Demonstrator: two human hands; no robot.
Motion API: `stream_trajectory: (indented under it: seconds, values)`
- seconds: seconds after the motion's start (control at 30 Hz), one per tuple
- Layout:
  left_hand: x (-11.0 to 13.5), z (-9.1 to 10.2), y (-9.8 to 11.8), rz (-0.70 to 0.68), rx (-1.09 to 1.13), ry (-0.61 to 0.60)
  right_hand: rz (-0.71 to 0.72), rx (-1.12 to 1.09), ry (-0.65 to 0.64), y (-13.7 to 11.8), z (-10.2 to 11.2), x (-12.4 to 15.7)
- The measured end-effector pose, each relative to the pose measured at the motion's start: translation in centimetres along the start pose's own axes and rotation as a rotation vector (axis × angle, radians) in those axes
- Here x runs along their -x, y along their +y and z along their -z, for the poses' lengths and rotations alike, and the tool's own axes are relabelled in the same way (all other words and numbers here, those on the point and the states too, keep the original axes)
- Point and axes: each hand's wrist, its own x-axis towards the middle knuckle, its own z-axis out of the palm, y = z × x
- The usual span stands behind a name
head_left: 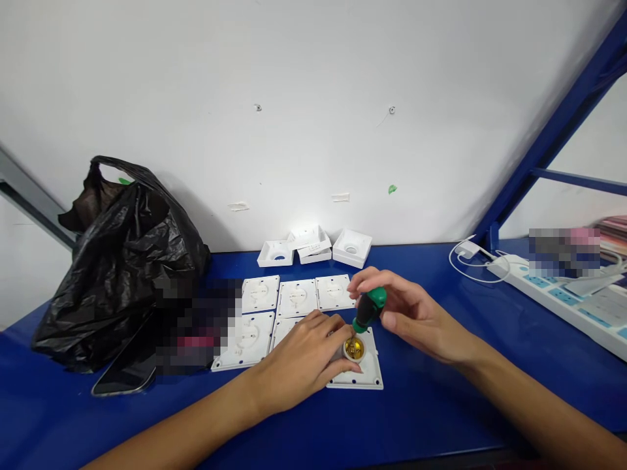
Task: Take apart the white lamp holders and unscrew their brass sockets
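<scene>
My right hand (416, 313) is closed around a green and black screwdriver (368, 309), whose tip points down into a brass-lined lamp socket (354, 349). That socket sits on a white square plate (365, 377) on the blue table (441, 405). My left hand (304, 359) grips the socket's left side with curled fingers and holds it on the plate. Several more white plates (297, 297) lie in rows just behind my hands.
A black plastic bag (117, 261) stands at the left, with a dark phone (128, 372) lying in front of it. White box-shaped covers (351, 247) rest against the wall. A white power strip (568, 300) and a cable (473, 261) lie at the right beside a blue frame (548, 143).
</scene>
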Motion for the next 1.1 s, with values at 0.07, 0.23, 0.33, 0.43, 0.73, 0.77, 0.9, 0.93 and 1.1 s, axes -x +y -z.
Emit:
stream_trajectory:
  seconds: [0.07,0.23,0.33,0.43,0.73,0.77,0.9,0.93,1.1]
  values:
    - [0.0,-0.1,0.0,-0.001,-0.004,0.0,-0.004,-0.006,-0.009,-0.2,-0.1,0.0]
    - [-0.1,-0.1,0.1,0.018,0.003,0.003,-0.057,0.014,-0.012,-0.3,-0.2,0.2]
    - [-0.3,-0.1,0.2,0.02,-0.007,0.005,-0.025,0.054,0.014,0.0,-0.1,0.1]
    - [-0.3,0.0,0.2,0.014,-0.004,0.011,-0.045,0.055,-0.003,0.2,-0.2,0.0]
    - [-0.2,-0.1,0.1,0.005,0.006,0.029,0.008,0.153,0.094,-0.4,-0.7,0.1]
    - [-0.3,0.0,0.1,0.003,0.01,0.024,0.022,0.176,0.129,-0.5,-0.7,0.1]
    - [-0.3,0.1,0.2,0.003,0.011,0.023,0.065,0.296,0.224,-0.6,-0.7,0.0]
    - [-0.3,0.1,0.3,0.004,0.01,0.026,0.062,0.326,0.229,-0.6,-0.7,0.0]
    - [-0.3,0.1,0.2,0.0,0.006,0.03,0.047,0.423,0.208,-0.1,-1.0,0.2]
